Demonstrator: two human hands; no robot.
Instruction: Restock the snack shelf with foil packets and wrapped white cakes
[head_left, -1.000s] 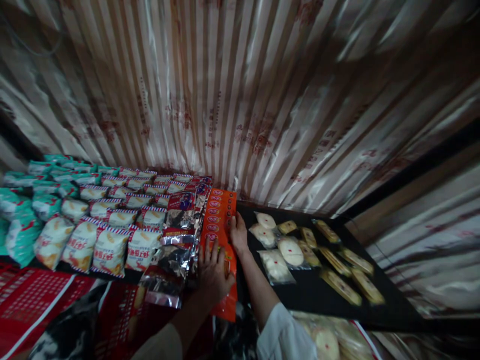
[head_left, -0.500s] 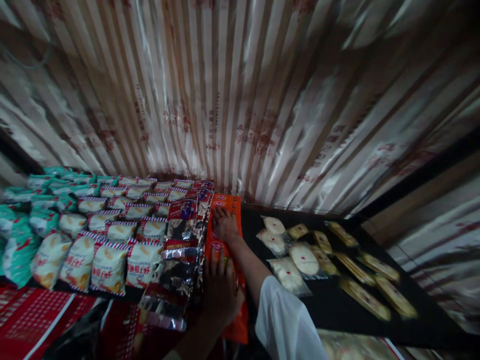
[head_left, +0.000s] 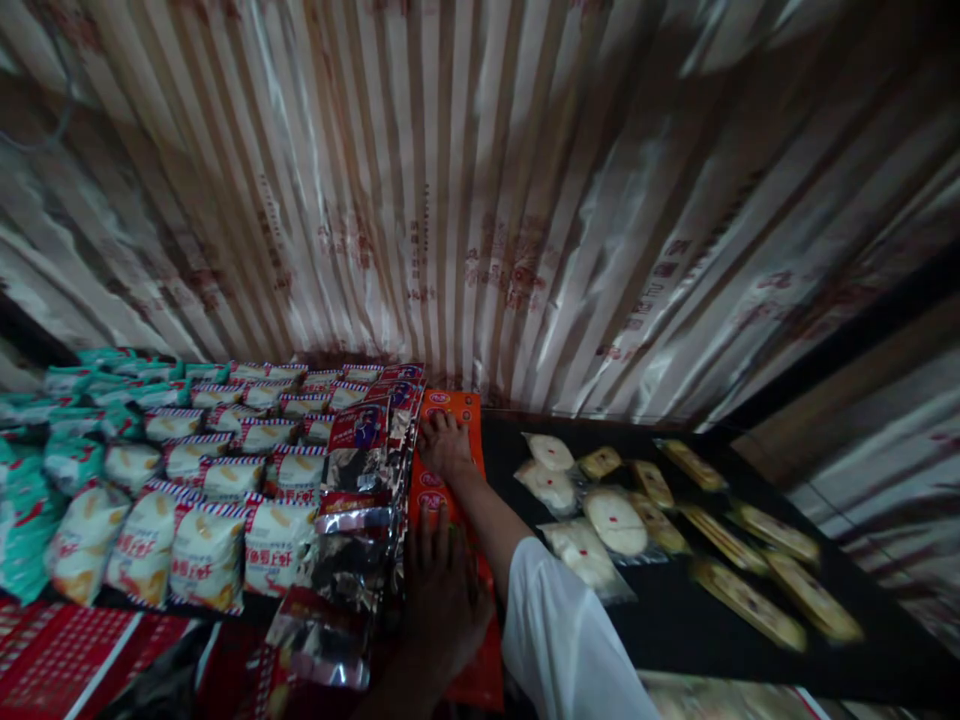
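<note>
My right hand (head_left: 448, 445) lies palm down with fingers spread on the far part of a row of flat orange packets (head_left: 431, 482). Lower down, my left hand (head_left: 444, 595) rests on the near part of the same row, its fingers stretched forward and the thumb out to the right. Touching the orange row on its left side are shiny dark red and silver packets (head_left: 356, 500), overlapping in stacks. The ends of some orange packets are hidden under my hands and right forearm.
To the left stand rows of puffed white snack bags (head_left: 281, 548) and green bags (head_left: 26, 515). Right of my arm, wrapped round white cakes (head_left: 615, 522) and long yellow pastries (head_left: 748, 602) lie on a black surface (head_left: 675, 625). A striped, printed sheet (head_left: 450, 200) hangs behind.
The view has shifted slightly, so the bags on the left sit lower and farther left. Both hands remain on the orange packets, nearly in the same places.
</note>
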